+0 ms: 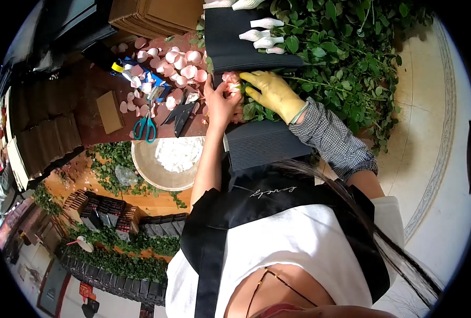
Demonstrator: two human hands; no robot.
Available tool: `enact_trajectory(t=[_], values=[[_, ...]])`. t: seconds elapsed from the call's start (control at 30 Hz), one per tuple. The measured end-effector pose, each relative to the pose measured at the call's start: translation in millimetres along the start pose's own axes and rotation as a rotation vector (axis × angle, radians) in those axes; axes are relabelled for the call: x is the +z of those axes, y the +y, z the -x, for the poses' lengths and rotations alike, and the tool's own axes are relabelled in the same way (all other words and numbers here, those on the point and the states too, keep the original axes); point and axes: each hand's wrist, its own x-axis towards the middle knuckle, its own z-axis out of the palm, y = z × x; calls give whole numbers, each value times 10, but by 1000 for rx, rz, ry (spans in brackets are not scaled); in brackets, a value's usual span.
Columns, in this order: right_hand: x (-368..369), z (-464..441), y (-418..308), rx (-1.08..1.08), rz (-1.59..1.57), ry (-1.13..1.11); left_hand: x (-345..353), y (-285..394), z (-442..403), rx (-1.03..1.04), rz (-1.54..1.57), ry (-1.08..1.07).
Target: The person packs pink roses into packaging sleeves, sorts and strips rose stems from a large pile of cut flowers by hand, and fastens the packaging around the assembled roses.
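Note:
Pink roses [230, 80] lie between sheets of dark corrugated cardboard [267, 142], their leafy stems [341, 79] running to the right. My bare left hand [219, 105] is at the flower heads, thumb and fingers closed around a rose; the fingertips are partly hidden. From the right, my right hand [275, 95], in a yellow glove, reaches to the same blooms. Its fingers are stretched and apart, the tips at the edge of the petals. Above, several buds in white mesh sleeves [267, 23] rest on another dark corrugated sheet [230, 45].
Loose pink petals [180, 66] cover the reddish tabletop [95, 119]. Teal-handled scissors [145, 129], a black stapler-like tool [181, 114] and a small cardboard piece [110, 112] lie left. A round basin [140, 164] of white pieces stands below the table edge. Cardboard stacks [156, 16] stand behind.

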Motion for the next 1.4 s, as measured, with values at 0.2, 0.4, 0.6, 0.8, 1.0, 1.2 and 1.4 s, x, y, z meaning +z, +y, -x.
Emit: enact_trajectory(t=[0.2,0.4,0.6,0.8,1.0,1.2,1.4], values=[[102,-30,16,10,245,-42,-74,98,55,-42,-59,32],[119,19,204,-21,-9,-42,-412,443,-12,-41,-33,33],[147,25,300,14,-96,-78,-275,328,-98,207,-112,57],[127,33,289,0,-123,-78,-314,92,-18,103,131,73],[110,33,284,-2,-130,-79,-477,26,-93,-30,159,153],[128,38,291,-5,-118,-62,-295,330,-116,175,8,42],[81,31,264,10,-133,-93,-339,164,-153,135,55,-50]])
